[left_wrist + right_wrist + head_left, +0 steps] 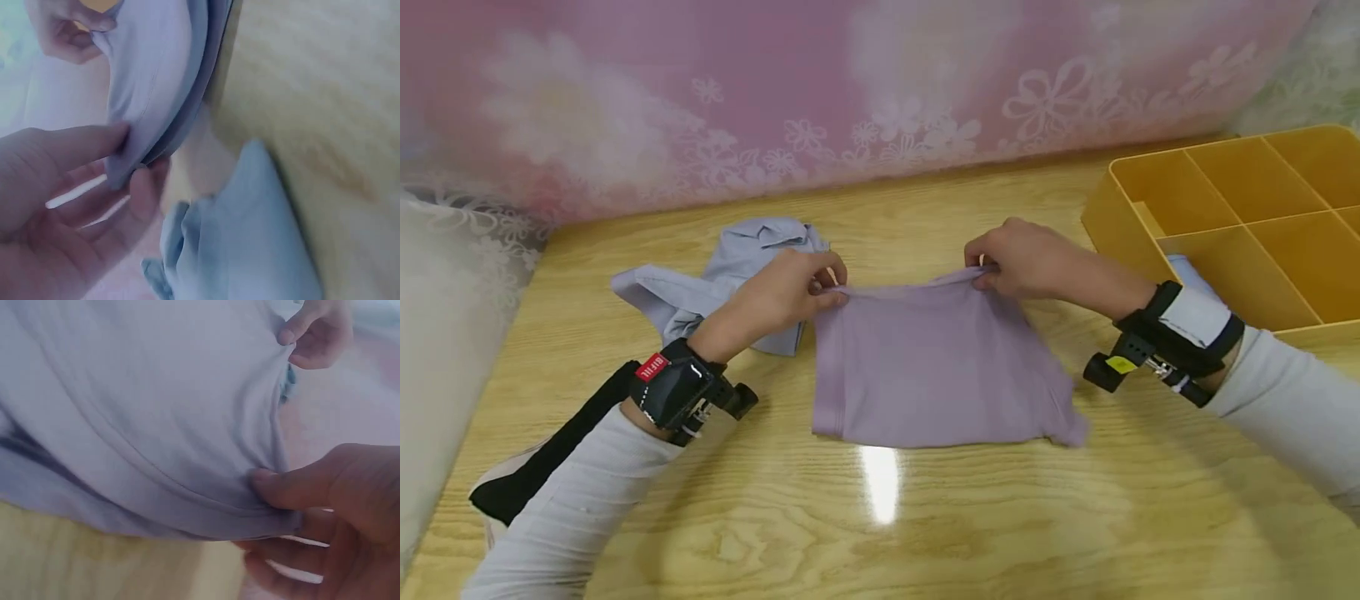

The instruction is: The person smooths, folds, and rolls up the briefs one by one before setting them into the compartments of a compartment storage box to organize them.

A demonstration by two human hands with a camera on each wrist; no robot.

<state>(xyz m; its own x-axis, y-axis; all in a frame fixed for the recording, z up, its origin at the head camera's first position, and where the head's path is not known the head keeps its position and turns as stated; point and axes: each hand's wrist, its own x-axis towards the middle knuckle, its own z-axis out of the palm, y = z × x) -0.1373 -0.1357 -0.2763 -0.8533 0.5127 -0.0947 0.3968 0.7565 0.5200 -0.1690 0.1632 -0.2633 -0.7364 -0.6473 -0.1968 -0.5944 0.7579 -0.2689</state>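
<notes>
- Pinched the lilac garment (pixel 932 367) by its upper edge with left hand (pixel 784 287) and right hand (pixel 1028 260), over the wood-grain table (pixel 775 517).
- Seemed mid-fold.
- Already had blue cloth (pixel 1192 276) in the yellow organizer (pixel 1108 218); apparently had rumpled light-blue garment (pixel 748 258) remaining.

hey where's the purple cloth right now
In the head view, the purple cloth is near the centre, its far edge pinched by the left hand and right hand, right of the grey-blue cloth.
</notes>
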